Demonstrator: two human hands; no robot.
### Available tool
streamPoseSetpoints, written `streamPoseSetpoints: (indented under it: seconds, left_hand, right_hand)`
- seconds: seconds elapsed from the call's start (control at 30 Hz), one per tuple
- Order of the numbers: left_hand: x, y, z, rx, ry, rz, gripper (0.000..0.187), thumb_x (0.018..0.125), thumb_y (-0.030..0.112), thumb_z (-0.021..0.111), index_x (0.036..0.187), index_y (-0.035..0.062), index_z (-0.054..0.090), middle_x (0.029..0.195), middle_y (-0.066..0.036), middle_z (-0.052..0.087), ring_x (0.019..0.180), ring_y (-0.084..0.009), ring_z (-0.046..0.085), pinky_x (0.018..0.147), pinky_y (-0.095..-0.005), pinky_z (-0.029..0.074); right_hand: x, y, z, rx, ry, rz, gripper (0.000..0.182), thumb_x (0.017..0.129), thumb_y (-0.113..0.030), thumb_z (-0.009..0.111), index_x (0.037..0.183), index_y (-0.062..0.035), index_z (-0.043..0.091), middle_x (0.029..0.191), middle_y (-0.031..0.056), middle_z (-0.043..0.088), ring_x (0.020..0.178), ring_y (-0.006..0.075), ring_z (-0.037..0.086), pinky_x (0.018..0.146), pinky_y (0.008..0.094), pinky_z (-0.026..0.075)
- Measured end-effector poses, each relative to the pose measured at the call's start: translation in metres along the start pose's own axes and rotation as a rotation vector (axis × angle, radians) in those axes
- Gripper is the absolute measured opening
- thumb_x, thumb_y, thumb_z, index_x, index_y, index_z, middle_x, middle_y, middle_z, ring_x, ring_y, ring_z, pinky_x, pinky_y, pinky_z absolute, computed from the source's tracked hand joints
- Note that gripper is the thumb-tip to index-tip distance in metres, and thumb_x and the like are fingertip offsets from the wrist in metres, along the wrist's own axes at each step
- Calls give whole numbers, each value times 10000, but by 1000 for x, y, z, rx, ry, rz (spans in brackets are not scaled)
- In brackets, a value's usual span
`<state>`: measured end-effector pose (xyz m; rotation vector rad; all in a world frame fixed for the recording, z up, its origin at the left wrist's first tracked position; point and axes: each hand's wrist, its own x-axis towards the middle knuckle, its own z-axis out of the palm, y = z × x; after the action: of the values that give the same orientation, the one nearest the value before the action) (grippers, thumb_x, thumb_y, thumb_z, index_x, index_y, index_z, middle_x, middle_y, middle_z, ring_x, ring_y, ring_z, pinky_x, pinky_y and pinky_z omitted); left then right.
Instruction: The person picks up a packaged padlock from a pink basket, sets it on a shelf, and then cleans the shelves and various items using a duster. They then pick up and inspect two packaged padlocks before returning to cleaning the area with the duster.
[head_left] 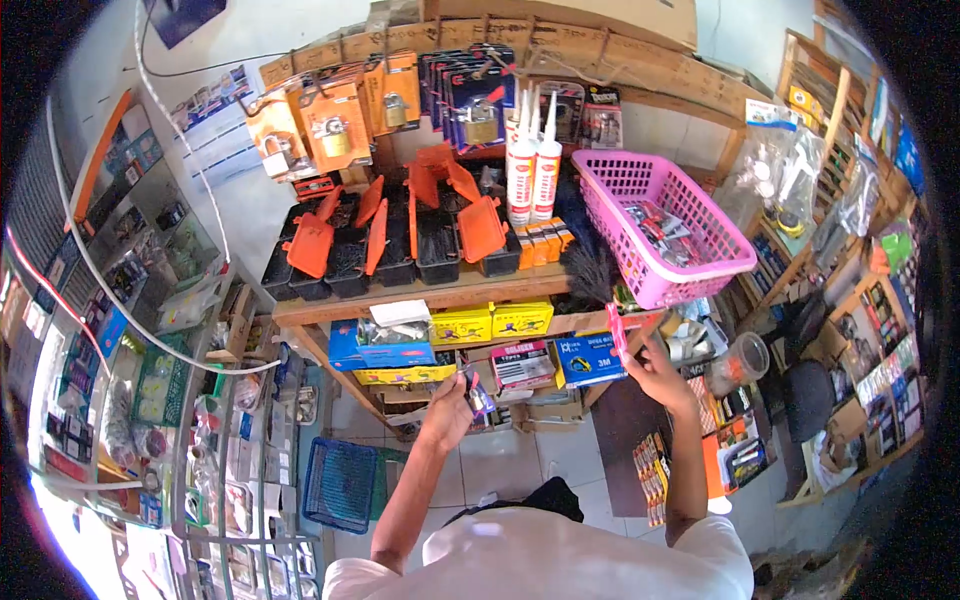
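In the head view, my left hand (448, 412) is closed around a small carded package (481, 400) with dark and purple parts. What the package contains is too small to make out. My right hand (660, 378) grips the pink handle of a duster (617, 332). The duster's dark, feathery head (598, 268) points up and lies against the wooden shelf (420, 290), beside a pink plastic basket (690, 285). Small packaged goods (660, 232) lie inside that basket.
Black bins with orange lids (312, 246), white sealant tubes (546, 180) and hanging padlocks (335, 135) fill the shelf top. Yellow and blue boxes (590, 360) sit below. A glass display case (215, 450) stands left, a blue basket (340, 485) on the floor.
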<state>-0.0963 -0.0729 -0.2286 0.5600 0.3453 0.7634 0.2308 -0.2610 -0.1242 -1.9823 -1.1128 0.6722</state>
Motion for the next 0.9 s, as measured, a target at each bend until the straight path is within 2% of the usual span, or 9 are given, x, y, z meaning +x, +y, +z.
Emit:
streamPoseSetpoints:
  seconds: [0.03,0.13,0.27,0.33,0.53,0.6,0.7,0.77,0.9]
  left_hand:
    - [4,-2,6,-35,-33,9,234,1010,142,445,1222,61,503,1202,-43,559,1129,-188,540,993,-391,443]
    - [2,11,54,-10,-65,-9,216,1013,148,438,1194,57,511,1215,-58,555,1143,-195,535,1010,-407,437]
    - [12,6,61,-14,-88,-69,229,1018,139,415,1206,32,490,1240,-79,544,1143,-206,536,1015,-429,437]
    - [15,4,67,-1,-128,-73,238,1017,139,416,1217,26,480,1256,-92,539,1157,-215,533,1020,-430,434]
    - [14,6,78,3,-163,-82,279,1010,110,415,1276,33,449,1319,-90,503,1221,-224,495,1055,-414,398]
    - [8,12,87,36,-159,-47,267,991,171,486,1233,57,495,1232,-70,570,1142,-219,554,1021,-426,427]
    - [1,27,95,42,-152,-15,138,982,148,500,1107,94,524,1117,-52,587,1057,-201,569,970,-441,449]
    - [-4,46,110,58,-178,10,119,976,154,515,1081,98,522,1103,-53,586,1057,-199,567,947,-429,458]
    - [1,81,169,179,-250,136,113,969,175,537,1038,90,509,1061,-61,591,1036,-196,565,925,-406,454]
  right_hand:
    - [14,29,13,64,32,-79,831,901,-342,633,1435,112,188,1489,291,256,1405,334,245,1146,369,183]
    - [1,2,21,-110,196,-308,840,904,-316,627,1451,89,136,1481,296,248,1308,352,416,1066,379,359]
    - [6,7,36,319,-87,231,679,926,-230,609,1451,-56,217,864,132,648,549,164,616,473,275,490]
    - [32,26,39,430,-133,61,631,942,-151,575,1463,-100,224,801,29,590,616,99,562,488,255,472]
    - [41,6,37,516,37,68,614,943,-147,578,1458,-113,245,799,48,576,592,111,531,486,261,445]
    - [36,6,31,290,125,-29,698,928,-245,608,1468,-59,207,878,71,581,623,123,561,499,277,475]
    - [26,31,14,-354,382,-339,801,880,-372,639,1445,23,231,1117,248,609,769,306,675,761,393,515]
    - [1,-14,-2,-356,380,-426,696,884,-348,639,1396,17,340,1013,212,653,786,313,679,763,391,506]
    - [-13,-118,6,79,95,-476,463,890,-275,662,1233,5,529,816,71,679,640,123,612,578,273,457]
